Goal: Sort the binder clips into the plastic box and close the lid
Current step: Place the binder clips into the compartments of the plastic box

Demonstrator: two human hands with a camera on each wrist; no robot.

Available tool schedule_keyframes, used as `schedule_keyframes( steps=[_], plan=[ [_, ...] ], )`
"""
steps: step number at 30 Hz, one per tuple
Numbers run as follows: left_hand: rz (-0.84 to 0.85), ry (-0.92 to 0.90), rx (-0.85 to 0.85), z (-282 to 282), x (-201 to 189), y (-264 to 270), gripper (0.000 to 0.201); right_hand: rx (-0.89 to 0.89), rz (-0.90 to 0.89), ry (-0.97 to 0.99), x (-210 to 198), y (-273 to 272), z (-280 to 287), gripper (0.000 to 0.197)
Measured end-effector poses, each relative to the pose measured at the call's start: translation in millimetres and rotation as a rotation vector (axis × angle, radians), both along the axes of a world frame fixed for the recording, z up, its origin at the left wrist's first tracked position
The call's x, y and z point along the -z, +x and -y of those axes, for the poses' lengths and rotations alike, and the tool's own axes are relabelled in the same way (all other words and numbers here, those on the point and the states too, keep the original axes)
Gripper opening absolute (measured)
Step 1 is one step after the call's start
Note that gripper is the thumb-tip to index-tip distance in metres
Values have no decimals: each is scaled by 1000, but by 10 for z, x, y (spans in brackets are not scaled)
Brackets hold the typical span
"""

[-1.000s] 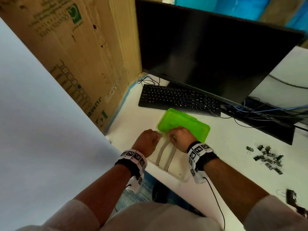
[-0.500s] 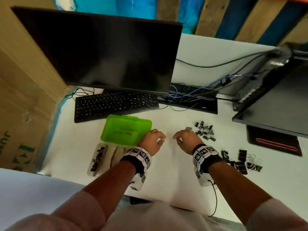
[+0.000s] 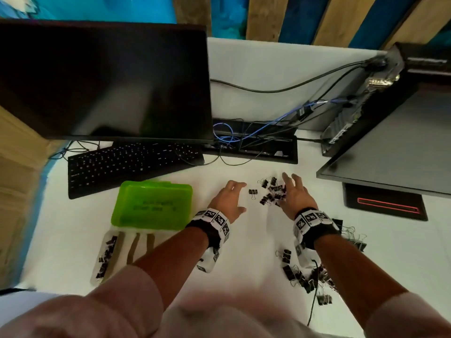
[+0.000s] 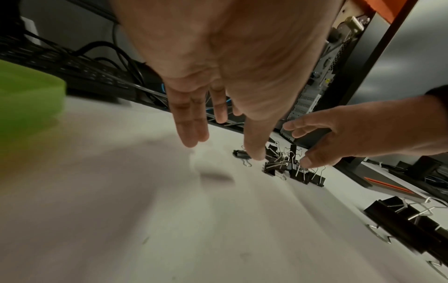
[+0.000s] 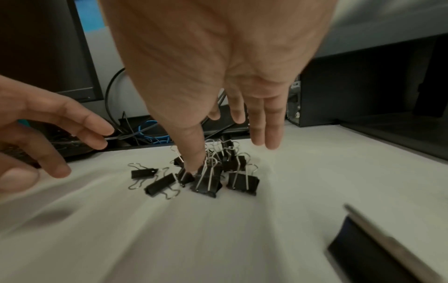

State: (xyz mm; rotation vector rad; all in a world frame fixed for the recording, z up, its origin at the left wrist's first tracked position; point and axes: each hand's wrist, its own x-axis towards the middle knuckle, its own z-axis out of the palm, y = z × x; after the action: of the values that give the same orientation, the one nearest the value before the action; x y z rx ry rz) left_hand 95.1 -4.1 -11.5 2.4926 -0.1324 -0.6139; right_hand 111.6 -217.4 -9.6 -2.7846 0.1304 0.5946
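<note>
Broadly, we see a white desk carrying a large black monitor and, in front of it, a black keyboard. Nearer us sits the clear plastic box with its translucent green lid swung open; a few small black clips lie in its leftmost compartment. Well to the right of the box, our two hands flank a heap of small black binder clips with wire handles. Our left hand hovers just left of the heap, fingers straight and loosely spread, holding nothing — one stray clip lies just beside its fingertips. Our right hand reaches over the heap's right side with fingers extended, the thumb dipping down among the clips; we see no clip pinched. A second scatter of larger black binder clips lies by our right forearm — nearer the desk's front edge.
</note>
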Motion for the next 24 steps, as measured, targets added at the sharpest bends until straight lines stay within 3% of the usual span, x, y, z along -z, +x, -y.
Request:
schedule_keyframes(
  steps=[5, 12, 19, 24],
  plan=[
    [-46, 23, 47, 197, 113, 114, 80, 16, -110, 53, 174, 70, 64, 78],
    [2, 63, 186, 449, 224, 147, 78, -60, -38, 149, 275, 4, -55, 53],
    [63, 72, 169, 350, 256, 50, 39, -122, -36, 228, 187, -163, -265, 40],
    [40, 39, 64, 126, 261, -86, 27, -100, -50, 245, 74, -200, -338, 23]
  ],
)
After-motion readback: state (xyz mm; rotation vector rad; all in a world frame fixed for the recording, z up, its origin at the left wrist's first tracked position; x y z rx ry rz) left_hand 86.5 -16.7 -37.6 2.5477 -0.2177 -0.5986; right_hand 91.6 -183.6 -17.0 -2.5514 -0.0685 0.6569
